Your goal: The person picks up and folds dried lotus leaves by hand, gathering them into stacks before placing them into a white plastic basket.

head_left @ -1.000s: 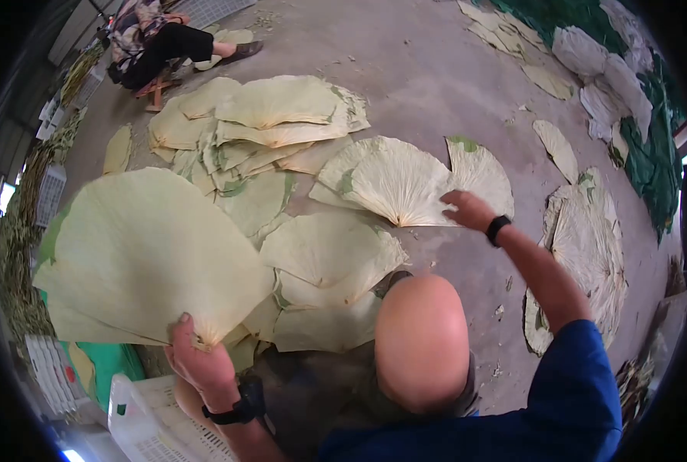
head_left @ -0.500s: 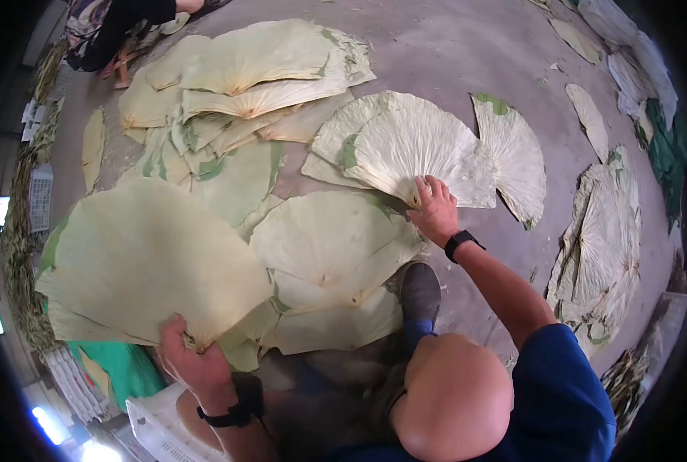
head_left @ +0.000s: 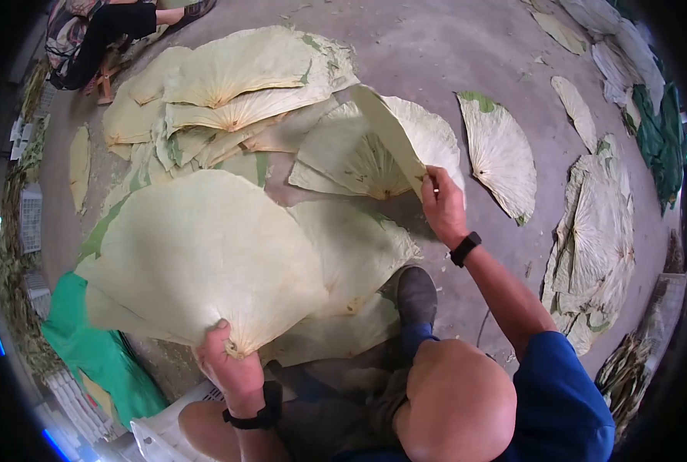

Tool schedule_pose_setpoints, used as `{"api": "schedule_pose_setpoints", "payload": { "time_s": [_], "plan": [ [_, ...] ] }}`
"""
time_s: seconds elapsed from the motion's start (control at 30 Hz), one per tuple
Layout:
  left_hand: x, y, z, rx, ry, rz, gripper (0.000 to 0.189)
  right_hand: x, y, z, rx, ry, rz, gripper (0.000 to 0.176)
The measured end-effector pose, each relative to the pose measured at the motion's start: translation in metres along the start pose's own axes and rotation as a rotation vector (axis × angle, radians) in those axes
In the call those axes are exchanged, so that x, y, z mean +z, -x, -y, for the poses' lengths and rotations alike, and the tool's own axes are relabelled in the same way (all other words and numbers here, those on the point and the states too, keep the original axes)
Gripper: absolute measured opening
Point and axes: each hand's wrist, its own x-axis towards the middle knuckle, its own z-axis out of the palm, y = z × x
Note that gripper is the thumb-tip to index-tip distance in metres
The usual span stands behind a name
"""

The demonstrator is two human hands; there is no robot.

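Observation:
My left hand (head_left: 234, 373) is closed on the stem end of a broad, pale dried lotus leaf (head_left: 205, 246), folded like a fan; at least one more leaf edge shows beneath it. Pinched in my right hand (head_left: 445, 206) is a second dried leaf (head_left: 393, 138), raised and seen nearly edge-on. Behind that one, fan-shaped leaves (head_left: 332, 150) lie on the floor. More flat leaves (head_left: 351, 250) rest between my left hand's leaf and my shoe (head_left: 416, 296). A single half-round leaf (head_left: 501, 158) lies to the right of my right hand.
A layered leaf pile (head_left: 243, 69) lies at the upper left, another heap (head_left: 590, 239) at the right. A seated person (head_left: 116, 38) is at the top left. Green sheeting (head_left: 89, 339) and a white crate (head_left: 155, 435) are at lower left. Green fabric (head_left: 663, 146) lies far right.
My right hand has lifted a leaf off the floor group, tilting it upright and uncovering the leaves under it. My left hand has shifted right with its leaf.

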Motion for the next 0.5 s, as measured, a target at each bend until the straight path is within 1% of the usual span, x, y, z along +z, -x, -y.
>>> {"api": "schedule_pose_setpoints", "payload": {
  "time_s": [0.03,0.07,0.13,0.17,0.2,0.27,0.3,0.33,0.37,0.4,0.43,0.47,0.5],
  "plan": [
    [-0.001,0.000,0.003,-0.008,-0.026,0.013,0.009,-0.006,0.004,0.027,-0.049,-0.067,-0.006,0.021],
    [-0.001,0.000,0.002,-0.009,-0.054,0.029,0.009,-0.005,0.009,0.045,-0.052,-0.087,-0.006,0.021],
    [0.020,0.007,-0.002,0.031,-0.032,0.014,0.009,-0.007,0.018,0.073,-0.443,-0.030,0.005,0.018],
    [0.028,0.010,-0.003,0.043,-0.005,0.003,0.009,-0.011,0.020,0.083,-0.455,-0.037,0.049,0.017],
    [0.023,0.008,-0.006,0.039,-0.002,0.012,0.009,-0.016,0.016,0.081,-0.455,-0.031,0.041,0.017],
    [-0.004,0.001,-0.012,0.005,-0.054,0.024,0.009,-0.036,-0.006,0.065,-0.097,-0.047,0.020,0.017],
    [-0.015,-0.005,-0.008,0.085,-0.251,0.011,0.017,-0.044,-0.027,0.031,-0.102,-0.270,-0.064,0.020],
    [-0.019,-0.008,-0.007,0.069,-0.243,0.028,0.017,-0.068,-0.045,0.025,0.065,-0.256,-0.052,0.024],
    [-0.021,-0.009,-0.007,0.046,-0.135,0.031,0.020,-0.083,-0.067,-0.006,0.017,-0.217,-0.108,0.025],
    [-0.021,-0.009,-0.007,0.024,-0.030,0.032,0.023,-0.102,-0.085,-0.035,0.070,-0.192,-0.128,0.023],
    [-0.021,-0.009,-0.006,0.028,-0.029,0.035,0.024,-0.119,-0.100,-0.054,0.118,-0.232,-0.153,0.025],
    [-0.018,-0.009,-0.003,0.023,-0.028,0.045,0.024,-0.137,-0.117,-0.079,0.150,-0.101,-0.182,0.025],
    [-0.016,-0.008,-0.002,0.022,-0.020,0.047,0.026,-0.152,-0.136,-0.117,0.065,0.082,-0.275,0.024]
  ]
}}
